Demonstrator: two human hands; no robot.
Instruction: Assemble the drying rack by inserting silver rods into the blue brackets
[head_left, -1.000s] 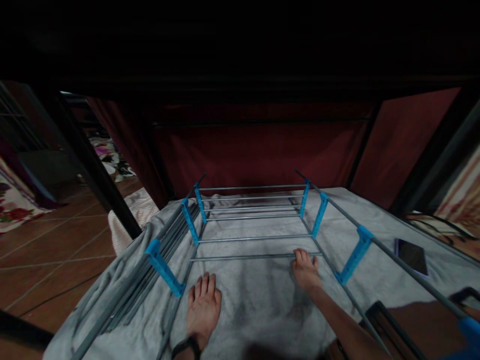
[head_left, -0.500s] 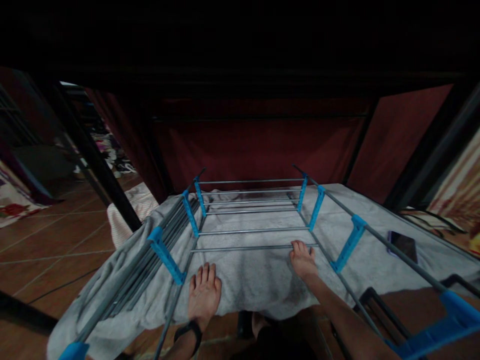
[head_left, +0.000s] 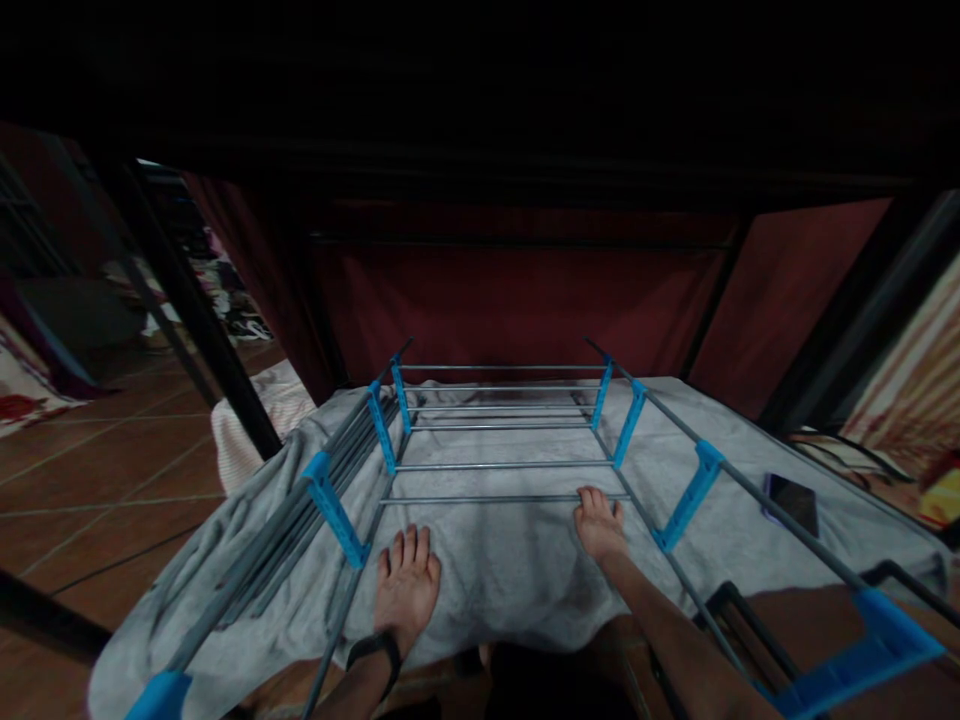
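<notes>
My left hand (head_left: 407, 582) lies flat on a light grey cloth (head_left: 510, 575), its fingers stretched out and nothing in it. It is just right of the rack's left lower pipe. My right hand (head_left: 598, 524) has its fingers over the right end of a thin grey metal rod (head_left: 480, 499), the nearest crossbar of a rack. Blue plastic brackets, such as the left one (head_left: 335, 512) and the right one (head_left: 688, 498), join the upper and lower side pipes. Several more crossbars span the rack's far part.
A bundle of loose grey tubes (head_left: 319, 535) lies along the left side. On the cloth at right is a phone (head_left: 792, 503). A black bent tube frame (head_left: 765, 625) is at lower right. Dark posts (head_left: 196, 310) and a red curtain (head_left: 525, 305) surround the cloth.
The view has shifted slightly. My left hand stays flat on the cloth and my right hand stays at the rod's right end; the rack looks the same.
</notes>
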